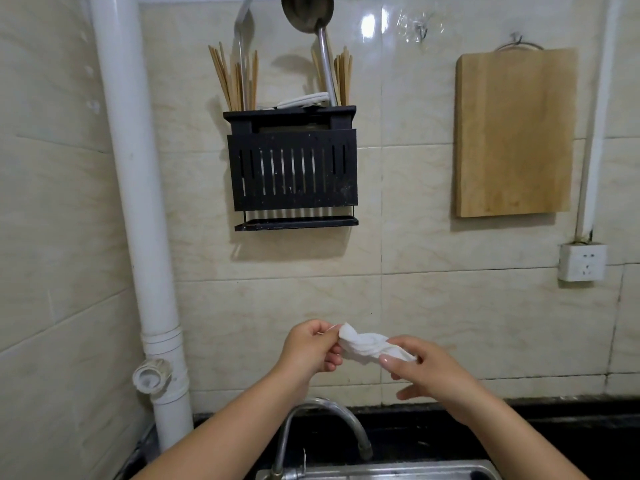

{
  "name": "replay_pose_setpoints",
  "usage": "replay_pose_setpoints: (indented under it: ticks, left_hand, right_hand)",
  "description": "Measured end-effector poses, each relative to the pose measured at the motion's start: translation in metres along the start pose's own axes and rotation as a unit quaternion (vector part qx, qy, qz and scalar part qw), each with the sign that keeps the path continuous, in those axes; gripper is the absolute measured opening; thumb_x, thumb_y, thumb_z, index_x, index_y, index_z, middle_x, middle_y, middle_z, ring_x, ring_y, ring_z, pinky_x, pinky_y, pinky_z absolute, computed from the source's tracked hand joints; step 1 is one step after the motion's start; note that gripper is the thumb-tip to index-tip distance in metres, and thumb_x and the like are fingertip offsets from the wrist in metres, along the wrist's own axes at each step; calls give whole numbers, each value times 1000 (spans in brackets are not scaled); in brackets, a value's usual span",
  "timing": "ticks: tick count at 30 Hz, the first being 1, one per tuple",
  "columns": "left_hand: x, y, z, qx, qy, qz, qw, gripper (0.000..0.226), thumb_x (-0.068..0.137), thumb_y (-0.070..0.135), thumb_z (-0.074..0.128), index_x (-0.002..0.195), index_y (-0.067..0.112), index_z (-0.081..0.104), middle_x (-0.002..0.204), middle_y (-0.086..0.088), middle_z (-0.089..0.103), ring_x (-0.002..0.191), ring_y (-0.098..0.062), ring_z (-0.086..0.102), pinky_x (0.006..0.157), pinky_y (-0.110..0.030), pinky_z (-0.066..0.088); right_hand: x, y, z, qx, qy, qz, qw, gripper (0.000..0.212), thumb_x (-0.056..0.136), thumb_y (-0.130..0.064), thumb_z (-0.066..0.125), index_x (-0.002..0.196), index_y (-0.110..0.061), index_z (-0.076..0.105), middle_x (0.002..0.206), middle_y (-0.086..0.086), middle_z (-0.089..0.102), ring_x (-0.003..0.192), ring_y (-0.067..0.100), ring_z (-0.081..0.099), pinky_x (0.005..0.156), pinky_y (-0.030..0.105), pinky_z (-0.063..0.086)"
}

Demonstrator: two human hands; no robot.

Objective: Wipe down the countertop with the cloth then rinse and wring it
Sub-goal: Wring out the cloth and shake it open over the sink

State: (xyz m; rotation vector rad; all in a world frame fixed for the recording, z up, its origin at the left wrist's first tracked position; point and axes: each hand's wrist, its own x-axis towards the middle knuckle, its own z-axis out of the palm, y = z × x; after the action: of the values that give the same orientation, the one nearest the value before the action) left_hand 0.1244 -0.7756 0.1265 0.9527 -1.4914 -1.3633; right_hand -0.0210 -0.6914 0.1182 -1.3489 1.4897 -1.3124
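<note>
Above the curved chrome faucet (322,427), the left hand (308,348) at nine o'clock and right hand (422,368) at three o'clock each pinch an end of the twisted white cloth (367,346).

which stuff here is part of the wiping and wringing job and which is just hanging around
In use: cloth, twisted between the left hand and right hand; faucet; sink; countertop.

Just there: utensil rack with chopsticks, ladle, cutting board, wall socket, drain pipe.
</note>
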Motion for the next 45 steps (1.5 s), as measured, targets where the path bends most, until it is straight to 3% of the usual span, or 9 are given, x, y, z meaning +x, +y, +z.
replay_pose_setpoints:
  ticks: [10,15,18,23,29,32,39,41,45]
  left_hand:
    - [-9,-13,5,-29,-26,47,998,23,87,-5,53,84,17,48,59,-9,55,37,-5,51,42,-15,44]
    - [1,-24,-7,187,-26,99,977,24,79,-4,60,98,11,61,70,4,59,56,2,53,61,-7,43]
    - [-1,-22,-12,321,-6,180,930,19,80,5,60,79,24,61,61,11,51,49,4,45,55,-7,34]
    - [-3,-18,-13,317,-17,248,915,32,88,10,55,70,34,45,82,11,39,68,-2,44,66,-12,40]
    - [-7,-14,-15,305,-33,277,910,34,86,3,53,71,32,44,73,6,56,63,-4,46,63,-20,39]
    - [-9,-15,-12,270,-44,285,919,28,81,8,56,67,32,51,78,9,62,71,-1,54,64,-14,43]
    - [-13,-20,-9,219,-48,313,923,23,79,11,60,71,32,54,81,34,61,78,8,58,65,-7,43]
    - [-15,-19,-10,220,-55,316,921,14,75,21,59,70,32,54,80,24,63,78,6,57,65,-7,43]
    - [-14,-22,-9,234,-32,307,922,38,79,-7,59,66,27,53,69,8,58,71,4,54,62,-8,41]
  right_hand:
    - [6,20,7,167,82,115,976,24,93,-25,50,82,-5,59,56,7,54,31,11,42,32,17,36]
    - [5,24,5,131,24,67,989,11,91,-14,54,94,-4,57,69,8,56,40,12,49,39,22,44]
    - [6,25,6,152,23,61,986,12,93,-10,50,90,-2,58,65,8,56,41,12,48,39,22,44]
    - [4,28,11,163,25,78,983,20,97,-16,42,91,-4,56,58,8,58,39,14,48,38,23,43]
    - [-1,36,9,-155,112,-79,978,21,86,-32,57,103,-32,46,99,-14,50,82,2,53,64,9,41]
    - [-6,35,9,-210,47,-209,954,38,69,-51,51,105,-47,42,111,-23,47,104,-9,46,78,4,39]
    - [-6,37,13,83,22,-102,991,23,81,12,57,71,-7,62,50,-3,58,46,6,52,49,16,44]
    - [-6,39,11,107,34,-88,990,25,83,11,55,65,-6,59,55,-1,59,49,7,51,50,17,44]
    - [-8,37,15,65,-11,-67,996,14,83,1,61,85,-12,57,75,-1,58,62,8,54,55,18,45]
